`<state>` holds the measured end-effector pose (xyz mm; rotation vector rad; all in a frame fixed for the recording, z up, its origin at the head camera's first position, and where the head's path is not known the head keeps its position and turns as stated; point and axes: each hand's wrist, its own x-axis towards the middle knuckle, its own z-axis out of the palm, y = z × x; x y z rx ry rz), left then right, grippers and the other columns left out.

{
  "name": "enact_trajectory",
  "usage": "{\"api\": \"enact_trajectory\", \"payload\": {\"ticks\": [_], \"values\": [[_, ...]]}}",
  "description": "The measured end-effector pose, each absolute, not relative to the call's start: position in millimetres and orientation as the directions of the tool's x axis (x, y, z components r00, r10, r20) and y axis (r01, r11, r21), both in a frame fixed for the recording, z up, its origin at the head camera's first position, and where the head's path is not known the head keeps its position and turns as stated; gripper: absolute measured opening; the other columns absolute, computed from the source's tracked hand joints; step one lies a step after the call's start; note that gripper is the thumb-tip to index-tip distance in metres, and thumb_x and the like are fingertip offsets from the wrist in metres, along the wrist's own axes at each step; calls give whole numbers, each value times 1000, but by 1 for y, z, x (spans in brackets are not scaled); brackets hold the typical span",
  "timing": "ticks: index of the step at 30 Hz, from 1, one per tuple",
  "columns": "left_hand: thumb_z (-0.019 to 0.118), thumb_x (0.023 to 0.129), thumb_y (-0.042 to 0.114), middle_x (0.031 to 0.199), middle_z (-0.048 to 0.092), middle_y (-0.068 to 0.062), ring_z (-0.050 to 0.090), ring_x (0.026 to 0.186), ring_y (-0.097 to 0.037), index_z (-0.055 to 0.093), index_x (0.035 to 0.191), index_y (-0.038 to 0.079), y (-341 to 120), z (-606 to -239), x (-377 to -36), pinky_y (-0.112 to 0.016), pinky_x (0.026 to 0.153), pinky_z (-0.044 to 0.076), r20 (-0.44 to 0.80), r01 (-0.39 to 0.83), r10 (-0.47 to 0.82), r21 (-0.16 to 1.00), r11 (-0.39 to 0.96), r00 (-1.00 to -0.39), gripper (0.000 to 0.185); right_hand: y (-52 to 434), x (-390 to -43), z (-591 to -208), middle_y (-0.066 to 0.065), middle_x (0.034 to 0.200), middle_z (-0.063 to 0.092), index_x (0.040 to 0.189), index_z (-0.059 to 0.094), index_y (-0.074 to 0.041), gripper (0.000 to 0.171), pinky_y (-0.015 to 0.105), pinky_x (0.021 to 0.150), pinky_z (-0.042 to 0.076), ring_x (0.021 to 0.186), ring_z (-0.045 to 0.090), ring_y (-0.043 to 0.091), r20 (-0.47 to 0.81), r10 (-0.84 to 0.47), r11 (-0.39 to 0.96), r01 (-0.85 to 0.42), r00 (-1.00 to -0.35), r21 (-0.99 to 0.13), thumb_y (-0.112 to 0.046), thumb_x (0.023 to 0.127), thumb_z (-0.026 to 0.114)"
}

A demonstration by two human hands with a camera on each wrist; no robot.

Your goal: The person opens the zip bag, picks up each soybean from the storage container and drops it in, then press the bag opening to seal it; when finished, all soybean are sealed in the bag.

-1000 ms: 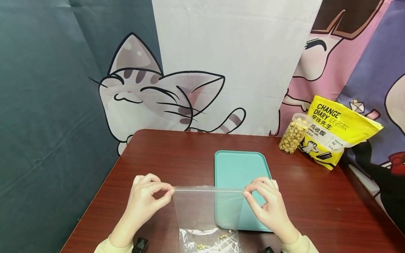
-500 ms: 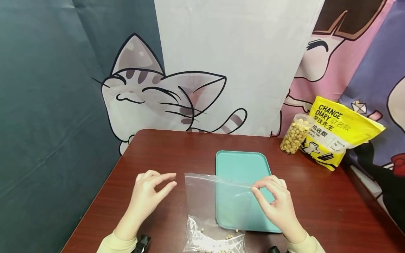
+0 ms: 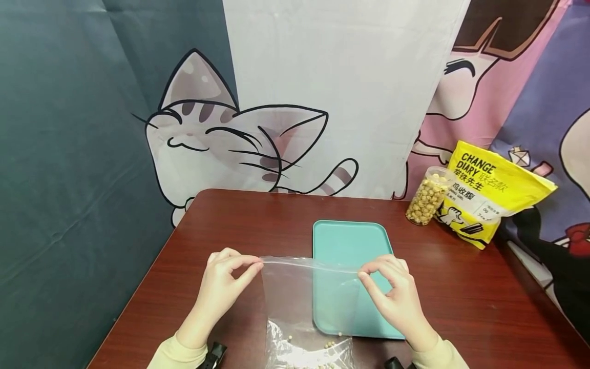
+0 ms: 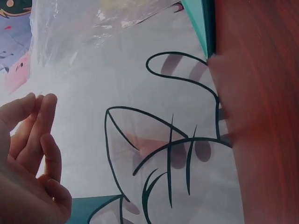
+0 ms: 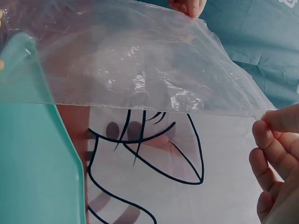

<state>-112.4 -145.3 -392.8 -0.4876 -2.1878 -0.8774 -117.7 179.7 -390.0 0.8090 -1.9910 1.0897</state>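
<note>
A clear zip-top bag hangs by its top edge between both hands, with several small pale round pieces low inside it. My left hand pinches the top left corner of the bag between thumb and fingers. At the opposite corner my right hand pinches the bag's edge. Both hands also show in the right wrist view, the right one at the near corner. In the left wrist view, the fingers of my left hand meet at their tips. The bag's bottom runs out of the head view.
A turquoise tray lies on the brown table, partly seen through the bag. At the back right stand a clear jar of yellowish popcorn-like pieces and a yellow pouch. A cartoon-printed cloth hangs behind the table.
The left hand let go of the bag's left corner, was apart from it half a second ago, and now pinches it again. The right hand kept its pinch and shifted slightly.
</note>
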Motion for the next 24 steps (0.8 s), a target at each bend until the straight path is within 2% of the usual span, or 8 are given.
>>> {"api": "enact_trajectory", "payload": {"ticks": [5,11,13,18,24], "values": [[83,66,10,65,59,14,50,66,-5,76,80,18,-148,-392,-113,-27,73,30,752,555,42,446,702,-657,17,174,-122,-389,-6,79,64,82,68,-16,6,26,82,31,82,55,10,807,-183,436,-782,-561,-445,-14,82,73],[82,67,6,66,63,12,50,67,-7,75,81,16,-153,-391,-113,-28,73,31,761,544,4,460,702,-649,18,167,-124,-389,-8,80,64,85,69,-19,23,23,81,35,82,55,9,765,-183,447,-745,-618,-495,0,74,76],[81,68,6,67,64,12,50,67,-6,74,82,16,-155,-391,-114,-28,73,31,755,531,-14,474,702,-656,18,165,-126,-389,-8,80,63,85,69,-19,22,23,80,36,81,54,8,751,-191,453,-735,-632,-504,0,75,75],[80,72,6,69,66,9,52,70,-8,74,83,15,-159,-392,-120,-29,73,32,705,477,-75,551,685,-705,15,159,-139,-388,-7,78,64,84,71,-15,8,27,79,37,77,55,10,745,-219,480,-735,-630,-480,-10,80,74],[80,73,7,68,66,6,52,68,-9,74,82,14,-166,-397,-128,-31,73,33,674,439,-104,581,686,-731,13,151,-153,-387,-12,74,65,85,72,-17,17,28,79,37,74,58,8,738,-233,507,-727,-634,-464,-5,75,77]]}}
